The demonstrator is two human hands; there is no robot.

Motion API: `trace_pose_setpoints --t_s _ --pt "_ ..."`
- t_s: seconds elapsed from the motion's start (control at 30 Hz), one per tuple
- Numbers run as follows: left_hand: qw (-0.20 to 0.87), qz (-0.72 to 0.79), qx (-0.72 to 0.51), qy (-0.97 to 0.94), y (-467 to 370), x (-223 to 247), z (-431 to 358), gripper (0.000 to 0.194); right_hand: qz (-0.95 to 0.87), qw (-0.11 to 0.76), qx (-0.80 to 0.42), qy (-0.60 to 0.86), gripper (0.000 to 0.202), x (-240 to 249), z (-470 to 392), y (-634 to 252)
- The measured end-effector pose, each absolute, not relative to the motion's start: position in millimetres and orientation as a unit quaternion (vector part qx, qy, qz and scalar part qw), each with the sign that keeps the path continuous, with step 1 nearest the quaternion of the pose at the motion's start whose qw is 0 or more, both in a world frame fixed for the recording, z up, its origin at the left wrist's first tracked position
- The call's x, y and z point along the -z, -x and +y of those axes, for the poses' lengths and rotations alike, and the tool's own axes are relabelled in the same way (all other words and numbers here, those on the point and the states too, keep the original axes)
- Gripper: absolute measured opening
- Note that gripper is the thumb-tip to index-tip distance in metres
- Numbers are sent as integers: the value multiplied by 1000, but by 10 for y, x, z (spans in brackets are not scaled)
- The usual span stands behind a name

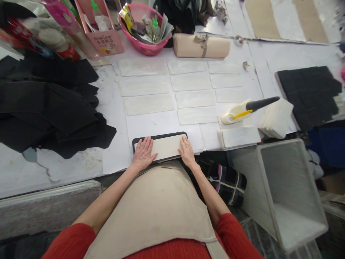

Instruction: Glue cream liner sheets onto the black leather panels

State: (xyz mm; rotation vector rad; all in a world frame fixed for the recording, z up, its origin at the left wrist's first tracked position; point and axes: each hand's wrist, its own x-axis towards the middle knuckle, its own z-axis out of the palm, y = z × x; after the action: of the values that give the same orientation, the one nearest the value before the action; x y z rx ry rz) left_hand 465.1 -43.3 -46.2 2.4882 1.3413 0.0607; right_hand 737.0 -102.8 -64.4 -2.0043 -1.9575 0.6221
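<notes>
A cream rectangular panel (167,146) lies on a slightly larger black piece (157,137) at the table's front edge, leaving a dark border around it. My left hand (143,153) rests flat on the panel's left end, fingers stretched out. On its right end lies my right hand (186,150), also flat with fingers extended. Neither hand grips anything. Beyond them, several pale rectangular strips (149,104) are laid out in rows on the white tabletop.
Black cut pieces (48,104) are heaped at left. To the right stand a glue pot (231,114) with a black-handled brush (262,103) and a stack of white pieces (239,137). A pink basin (151,46) and a rolled beige bundle (188,46) sit behind. A grey bin (265,187) stands below right.
</notes>
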Motion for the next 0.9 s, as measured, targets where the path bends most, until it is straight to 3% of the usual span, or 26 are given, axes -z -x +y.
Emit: trace_pose_setpoints --t_s 0.33,0.53,0.63,0.77,0.9 --pt "143 462 -26 -875 -4653 484 -437 75 -663 117 -197 713 65 709 -966 -7291" --pt "182 466 -73 -863 -4579 375 -364 72 -607 260 -219 718 56 720 -912 -7591" --pt "181 520 -141 -823 -4412 234 -388 63 -545 301 -202 756 56 647 -980 -7734" --pt "169 619 -162 -750 -4131 130 -535 49 -532 272 -216 773 51 629 -1148 -7672" --pt "247 641 -139 -713 -3997 156 -674 37 -503 278 -205 792 51 704 -1204 -7498"
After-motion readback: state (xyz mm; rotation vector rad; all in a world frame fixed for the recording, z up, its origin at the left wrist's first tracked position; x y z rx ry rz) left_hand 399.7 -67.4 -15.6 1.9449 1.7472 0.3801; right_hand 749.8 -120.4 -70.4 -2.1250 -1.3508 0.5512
